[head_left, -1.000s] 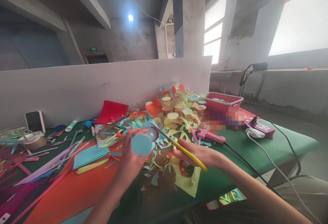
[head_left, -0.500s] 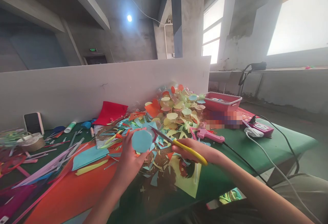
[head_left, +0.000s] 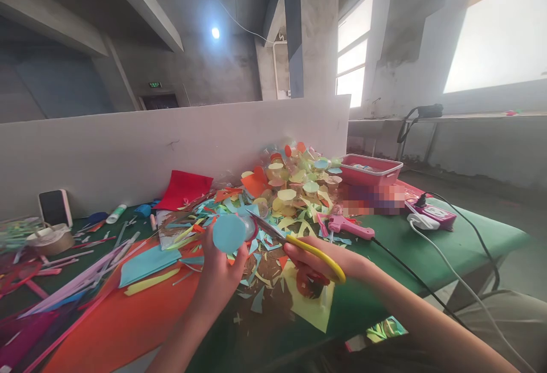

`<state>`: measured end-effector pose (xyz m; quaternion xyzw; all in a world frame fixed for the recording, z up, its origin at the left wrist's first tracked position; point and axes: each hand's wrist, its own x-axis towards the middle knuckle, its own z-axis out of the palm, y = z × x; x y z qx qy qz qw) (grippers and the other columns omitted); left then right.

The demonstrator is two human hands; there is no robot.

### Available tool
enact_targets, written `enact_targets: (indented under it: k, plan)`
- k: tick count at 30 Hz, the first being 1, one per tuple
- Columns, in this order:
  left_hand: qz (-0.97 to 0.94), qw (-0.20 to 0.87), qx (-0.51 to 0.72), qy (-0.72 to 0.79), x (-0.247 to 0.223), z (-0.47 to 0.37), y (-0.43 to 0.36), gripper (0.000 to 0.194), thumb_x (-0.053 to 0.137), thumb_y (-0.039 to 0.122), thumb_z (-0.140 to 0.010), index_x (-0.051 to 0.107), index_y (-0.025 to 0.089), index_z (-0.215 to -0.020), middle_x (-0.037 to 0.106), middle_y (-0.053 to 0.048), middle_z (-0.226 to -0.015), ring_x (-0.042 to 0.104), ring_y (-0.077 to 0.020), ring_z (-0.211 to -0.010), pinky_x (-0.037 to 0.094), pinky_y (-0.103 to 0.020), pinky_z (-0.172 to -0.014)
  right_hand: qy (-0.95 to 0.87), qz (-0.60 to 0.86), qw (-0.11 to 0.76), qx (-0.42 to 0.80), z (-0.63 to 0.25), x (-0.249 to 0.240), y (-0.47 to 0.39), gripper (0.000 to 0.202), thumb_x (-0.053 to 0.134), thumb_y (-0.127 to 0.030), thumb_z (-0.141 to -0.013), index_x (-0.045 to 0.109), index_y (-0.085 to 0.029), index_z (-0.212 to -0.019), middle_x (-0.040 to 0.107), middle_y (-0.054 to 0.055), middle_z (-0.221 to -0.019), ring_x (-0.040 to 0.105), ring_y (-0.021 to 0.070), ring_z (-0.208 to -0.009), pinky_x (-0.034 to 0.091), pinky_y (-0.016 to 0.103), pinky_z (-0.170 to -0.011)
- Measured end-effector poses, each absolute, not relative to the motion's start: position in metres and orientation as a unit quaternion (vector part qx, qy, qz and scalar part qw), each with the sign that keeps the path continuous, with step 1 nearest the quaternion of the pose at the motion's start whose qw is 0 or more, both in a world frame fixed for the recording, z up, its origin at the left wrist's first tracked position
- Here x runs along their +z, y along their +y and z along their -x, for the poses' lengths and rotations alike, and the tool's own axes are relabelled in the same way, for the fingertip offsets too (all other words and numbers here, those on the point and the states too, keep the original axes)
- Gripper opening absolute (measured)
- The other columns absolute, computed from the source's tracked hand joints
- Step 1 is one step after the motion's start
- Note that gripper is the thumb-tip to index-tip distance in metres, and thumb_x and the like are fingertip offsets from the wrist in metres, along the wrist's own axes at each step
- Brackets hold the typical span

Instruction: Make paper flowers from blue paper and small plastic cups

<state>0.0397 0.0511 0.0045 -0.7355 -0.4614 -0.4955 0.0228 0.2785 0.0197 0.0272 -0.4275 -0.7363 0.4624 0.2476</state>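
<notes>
My left hand is closed around a small clear plastic cup with a round blue paper disc covering the end that faces me. My right hand grips a pair of scissors by the yellow handles. The metal blades reach left, close beside the cup; whether they touch it I cannot tell. Beyond both hands rises a pile of similar clear cups topped with yellow, green, orange and blue paper. Cut paper scraps lie under and around the hands.
A pink glue gun with a black cord lies to the right, near a power strip and a pink basket. On the left are orange paper, folded blue paper, a tape roll and a phone.
My left hand has turned the cup and moved it slightly left, so the disc looks rounder and more of the clear side shows. The scissors have shifted a little down and left.
</notes>
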Motion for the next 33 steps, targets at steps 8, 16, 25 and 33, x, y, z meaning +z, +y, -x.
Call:
enact_targets:
  k: [8, 16, 25, 33]
  plan:
    - [0.707, -0.009, -0.520, -0.479, 0.009, -0.040, 0.053, 0.044, 0.058, 0.052, -0.082, 0.057, 0.019, -0.112, 0.058, -0.013, -0.119, 0.051, -0.0293, -0.118, 0.039, -0.046, -0.104, -0.738, 0.445, 0.237, 0.449, -0.274, 0.035, 0.011, 0.045, 0.046, -0.063, -0.090, 0.040, -0.021, -0.075, 0.044, -0.006, -0.060, 0.053, 0.0115, -0.054, 0.036, 0.021, -0.045]
    - [0.709, -0.033, -0.521, -0.474, 0.012, -0.041, 0.046, 0.042, 0.064, 0.046, -0.079, 0.057, 0.021, -0.111, 0.058, -0.011, -0.118, 0.054, -0.0275, -0.114, 0.045, -0.042, -0.097, -0.759, 0.452, 0.226, 0.411, -0.276, 0.036, 0.010, 0.045, 0.045, -0.066, -0.089, 0.043, -0.021, -0.086, 0.040, -0.004, -0.070, 0.043, 0.0125, -0.061, 0.040, 0.026, -0.054]
    - [0.717, -0.019, -0.515, -0.468, 0.011, -0.041, 0.048, 0.042, 0.064, 0.042, -0.079, 0.058, 0.024, -0.116, 0.056, -0.009, -0.121, 0.049, -0.0292, -0.122, 0.041, -0.045, -0.102, -0.766, 0.446, 0.224, 0.405, -0.280, 0.036, 0.012, 0.045, 0.047, -0.066, -0.088, 0.045, -0.021, -0.083, 0.043, -0.002, -0.067, 0.039, 0.0135, -0.060, 0.035, 0.026, -0.049]
    - [0.721, -0.043, -0.506, -0.471, 0.014, -0.040, 0.046, 0.045, 0.065, 0.042, -0.078, 0.057, 0.024, -0.118, 0.056, -0.009, -0.122, 0.051, -0.0280, -0.120, 0.044, -0.043, -0.100, -0.745, 0.460, 0.224, 0.428, -0.282, 0.030, 0.018, 0.045, 0.051, -0.064, -0.087, 0.043, -0.020, -0.075, 0.048, -0.004, -0.063, 0.046, 0.0095, -0.052, 0.036, 0.022, -0.048]
